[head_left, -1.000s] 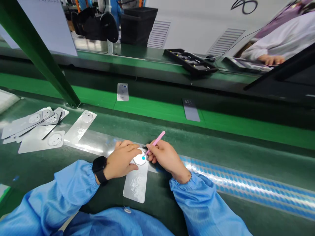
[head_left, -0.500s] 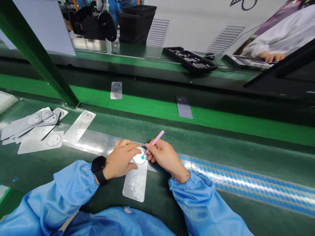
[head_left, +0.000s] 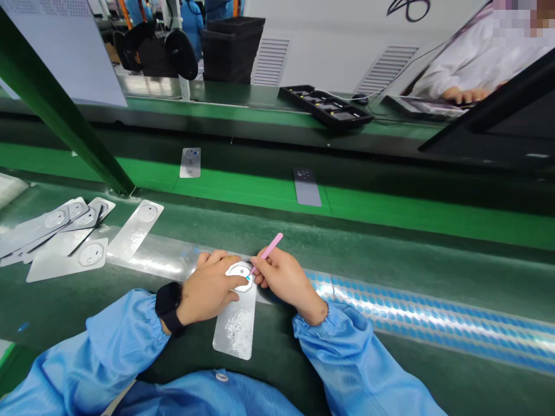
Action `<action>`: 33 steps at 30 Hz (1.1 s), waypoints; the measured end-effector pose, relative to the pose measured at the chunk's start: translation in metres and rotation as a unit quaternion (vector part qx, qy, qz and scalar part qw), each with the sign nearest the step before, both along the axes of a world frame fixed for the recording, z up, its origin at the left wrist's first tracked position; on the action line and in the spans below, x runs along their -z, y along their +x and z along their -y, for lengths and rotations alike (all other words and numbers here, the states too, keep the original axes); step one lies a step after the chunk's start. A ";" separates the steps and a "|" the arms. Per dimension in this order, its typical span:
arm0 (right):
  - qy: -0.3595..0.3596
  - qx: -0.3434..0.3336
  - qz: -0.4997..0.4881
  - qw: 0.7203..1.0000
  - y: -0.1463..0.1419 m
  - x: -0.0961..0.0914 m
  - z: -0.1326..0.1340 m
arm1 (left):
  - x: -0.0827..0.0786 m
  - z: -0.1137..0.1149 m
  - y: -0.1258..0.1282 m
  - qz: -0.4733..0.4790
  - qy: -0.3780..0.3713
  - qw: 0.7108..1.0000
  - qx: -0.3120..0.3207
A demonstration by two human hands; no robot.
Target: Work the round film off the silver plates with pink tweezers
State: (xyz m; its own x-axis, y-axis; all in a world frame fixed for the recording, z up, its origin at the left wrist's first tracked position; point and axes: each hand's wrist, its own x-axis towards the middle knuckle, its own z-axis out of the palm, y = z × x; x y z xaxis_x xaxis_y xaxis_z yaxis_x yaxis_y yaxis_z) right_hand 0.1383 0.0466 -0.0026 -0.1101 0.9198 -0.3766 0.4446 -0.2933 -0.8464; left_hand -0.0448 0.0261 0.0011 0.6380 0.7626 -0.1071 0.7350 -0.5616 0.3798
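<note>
**Catalogue entry: silver card, white disc, pink tweezers, blue dot**

Head view. Landmark: silver card (head_left: 235,326), lying on the green tabletop (head_left: 390,289). White round disc (head_left: 240,270): at the card's far end. Left hand (head_left: 208,290): fingers loosely spread, lying on the disc's near side; black wristwatch (head_left: 168,306). Right hand (head_left: 281,283): pinching pink tweezers (head_left: 271,247), tip at the disc's right edge. Blue dot (head_left: 248,278): at that tip, now only a sliver shows, where it was plainly visible before. Left of the card: overlapping silver cards (head_left: 56,225). Right of the card: film strip of blue dots (head_left: 433,323).
</note>
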 end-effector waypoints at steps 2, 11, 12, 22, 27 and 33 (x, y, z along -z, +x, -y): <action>0.009 0.000 -0.008 1.000 0.001 0.003 0.001 | -0.003 0.001 0.002 -0.022 0.012 1.000 0.003; -0.036 0.086 -0.201 0.975 0.008 0.008 -0.006 | -0.010 0.003 0.009 -0.079 0.028 0.996 -0.010; -0.038 0.090 -0.212 0.972 0.008 0.008 -0.007 | -0.011 0.004 0.009 -0.081 0.027 0.996 -0.013; -0.040 0.089 -0.230 0.968 0.006 0.007 -0.008 | -0.009 0.006 0.010 -0.081 0.025 0.996 -0.026; -0.040 0.093 -0.241 0.965 0.005 0.007 -0.009 | -0.009 0.006 0.010 -0.078 0.022 0.996 -0.035; -0.049 0.104 -0.262 0.958 0.005 0.007 -0.009 | -0.002 0.003 0.011 -0.040 0.007 0.997 -0.063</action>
